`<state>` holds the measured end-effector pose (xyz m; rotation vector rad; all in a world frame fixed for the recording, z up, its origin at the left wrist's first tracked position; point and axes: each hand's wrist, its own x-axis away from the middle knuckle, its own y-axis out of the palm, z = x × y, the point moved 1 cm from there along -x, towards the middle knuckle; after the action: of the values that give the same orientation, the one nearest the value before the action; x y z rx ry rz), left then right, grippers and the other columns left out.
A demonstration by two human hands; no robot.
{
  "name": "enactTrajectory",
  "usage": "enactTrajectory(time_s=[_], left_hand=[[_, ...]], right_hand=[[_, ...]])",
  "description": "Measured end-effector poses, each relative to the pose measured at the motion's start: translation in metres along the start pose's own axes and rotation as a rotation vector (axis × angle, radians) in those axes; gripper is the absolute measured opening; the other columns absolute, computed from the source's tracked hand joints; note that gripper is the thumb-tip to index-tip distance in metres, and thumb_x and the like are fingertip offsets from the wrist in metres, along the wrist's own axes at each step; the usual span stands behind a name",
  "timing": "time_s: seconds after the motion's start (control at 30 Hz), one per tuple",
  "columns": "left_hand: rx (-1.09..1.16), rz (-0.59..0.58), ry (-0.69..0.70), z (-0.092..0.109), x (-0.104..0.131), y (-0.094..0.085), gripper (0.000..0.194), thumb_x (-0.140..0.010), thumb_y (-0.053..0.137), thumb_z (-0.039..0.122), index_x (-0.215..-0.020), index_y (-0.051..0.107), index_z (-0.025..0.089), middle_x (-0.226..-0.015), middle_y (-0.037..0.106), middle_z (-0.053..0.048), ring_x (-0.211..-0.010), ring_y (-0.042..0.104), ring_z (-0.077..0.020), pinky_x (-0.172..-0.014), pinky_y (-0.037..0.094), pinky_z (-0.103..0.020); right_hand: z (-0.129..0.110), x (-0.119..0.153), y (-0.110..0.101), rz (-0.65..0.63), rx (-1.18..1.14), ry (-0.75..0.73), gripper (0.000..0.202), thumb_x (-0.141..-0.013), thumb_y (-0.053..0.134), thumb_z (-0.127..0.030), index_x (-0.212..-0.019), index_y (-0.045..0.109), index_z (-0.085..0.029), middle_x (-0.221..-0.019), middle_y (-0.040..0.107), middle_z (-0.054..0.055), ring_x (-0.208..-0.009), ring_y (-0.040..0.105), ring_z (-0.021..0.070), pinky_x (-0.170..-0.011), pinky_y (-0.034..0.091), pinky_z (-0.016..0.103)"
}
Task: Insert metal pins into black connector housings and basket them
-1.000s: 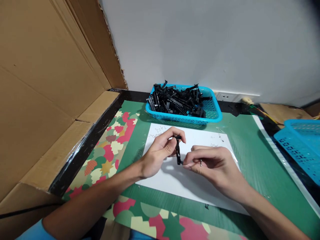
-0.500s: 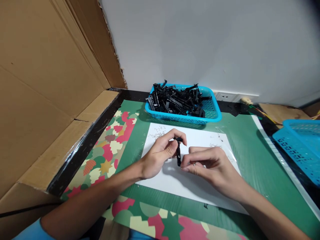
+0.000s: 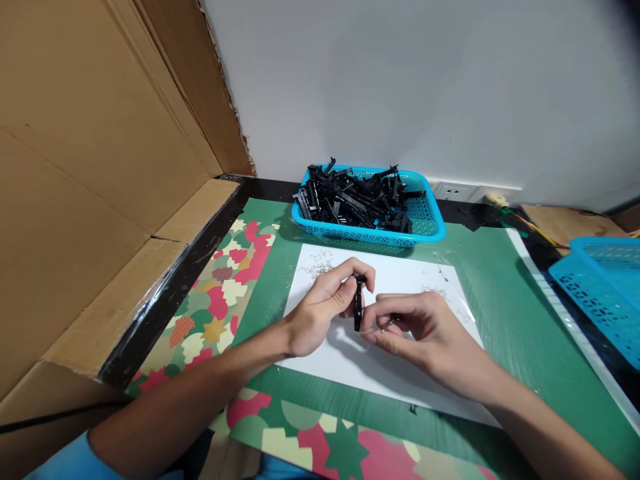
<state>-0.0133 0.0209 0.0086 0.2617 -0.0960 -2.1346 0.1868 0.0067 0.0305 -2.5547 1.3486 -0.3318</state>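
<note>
My left hand [image 3: 325, 308] pinches a small black plastic part [image 3: 358, 307] between thumb and fingers, with the part hanging upright over a white sheet [image 3: 345, 377]. Close to its lower end on the right is my right hand [image 3: 417, 330], thumb and fingertips pinched together on a thin metal piece [image 3: 389, 324]. Fine wire-like bits [image 3: 320, 265] lie in a pile at the sheet's upper left, and another small group [image 3: 434, 291] lies at its upper right.
Behind the sheet, a blue basket [image 3: 370, 235] holds several black plastic parts. A second blue basket [image 3: 600, 280] stands at the right edge. Cardboard [image 3: 100, 167] rises on the left, and a wall socket [image 3: 455, 191] is at the back.
The black part has turned slightly in my left hand. More of the thin metal piece shows between my right fingers. The whole view has shifted a little.
</note>
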Motion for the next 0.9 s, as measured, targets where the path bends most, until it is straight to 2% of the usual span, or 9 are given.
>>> enactTrajectory(time_s=[0.07, 0.2, 0.33, 0.57, 0.63, 0.77, 0.9], left_hand=[[0.000, -0.003, -0.001, -0.001, 0.000, 0.000, 0.033, -0.113, 0.043, 0.049, -0.109, 0.056, 0.019, -0.078, 0.056, -0.001, -0.071, 0.043, -0.0150, -0.068, 0.037, -0.027], [0.002, 0.004, 0.008, -0.001, 0.000, -0.002, 0.032, -0.113, 0.044, 0.048, -0.110, 0.056, 0.019, -0.078, 0.056, 0.000, -0.070, 0.044, -0.0145, -0.068, 0.037, -0.027], [-0.005, 0.043, 0.026, -0.003, -0.001, -0.003, 0.032, -0.113, 0.045, 0.049, -0.111, 0.056, 0.019, -0.079, 0.055, 0.000, -0.070, 0.046, -0.0141, -0.068, 0.039, -0.027], [-0.062, 0.192, 0.120, -0.008, -0.001, -0.003, 0.028, -0.114, 0.046, 0.047, -0.117, 0.056, 0.021, -0.078, 0.055, 0.002, -0.069, 0.048, -0.0134, -0.066, 0.040, -0.026], [-0.081, 0.237, 0.136, -0.009, -0.002, -0.003, 0.027, -0.114, 0.046, 0.046, -0.117, 0.056, 0.022, -0.079, 0.055, 0.002, -0.069, 0.050, -0.0129, -0.066, 0.041, -0.025], [-0.109, 0.311, 0.167, -0.010, -0.005, -0.003, 0.022, -0.113, 0.050, 0.044, -0.117, 0.055, 0.023, -0.079, 0.054, 0.003, -0.069, 0.053, -0.0117, -0.065, 0.043, -0.024], [-0.183, 0.347, 0.195, -0.012, -0.007, -0.005, 0.018, -0.111, 0.056, 0.040, -0.117, 0.058, 0.023, -0.078, 0.054, 0.004, -0.070, 0.053, -0.0111, -0.066, 0.044, -0.024]], right_hand=[[-0.001, 0.000, 0.001, 0.008, 0.009, 0.014, 0.012, -0.095, 0.073, -0.025, -0.087, 0.081, -0.022, -0.065, 0.055, -0.004, -0.062, 0.036, 0.0124, -0.061, 0.030, 0.030], [-0.001, 0.000, 0.002, 0.025, 0.033, 0.002, 0.011, -0.095, 0.071, -0.025, -0.091, 0.080, -0.024, -0.068, 0.060, -0.003, -0.064, 0.042, 0.0127, -0.062, 0.032, 0.029], [0.002, 0.000, 0.002, 0.069, 0.046, -0.012, 0.009, -0.096, 0.074, -0.031, -0.097, 0.080, -0.024, -0.069, 0.062, -0.003, -0.064, 0.046, 0.0129, -0.062, 0.033, 0.029], [0.005, -0.007, 0.002, 0.184, 0.015, -0.082, 0.015, -0.090, 0.084, -0.036, -0.101, 0.081, -0.026, -0.063, 0.046, -0.007, -0.062, 0.041, 0.0125, -0.061, 0.033, 0.029], [0.006, -0.007, 0.003, 0.241, 0.009, -0.112, 0.020, -0.089, 0.086, -0.037, -0.104, 0.080, -0.026, -0.065, 0.047, -0.007, -0.063, 0.043, 0.0126, -0.060, 0.035, 0.028], [0.010, -0.005, 0.003, 0.436, 0.087, -0.174, 0.035, -0.088, 0.088, -0.033, -0.120, 0.076, -0.026, -0.072, 0.053, -0.006, -0.063, 0.047, 0.0127, -0.060, 0.039, 0.028], [0.013, -0.005, -0.004, 0.547, 0.203, -0.199, 0.026, -0.095, 0.080, -0.030, -0.120, 0.076, -0.025, -0.073, 0.058, -0.004, -0.064, 0.051, 0.0135, -0.058, 0.041, 0.027]])
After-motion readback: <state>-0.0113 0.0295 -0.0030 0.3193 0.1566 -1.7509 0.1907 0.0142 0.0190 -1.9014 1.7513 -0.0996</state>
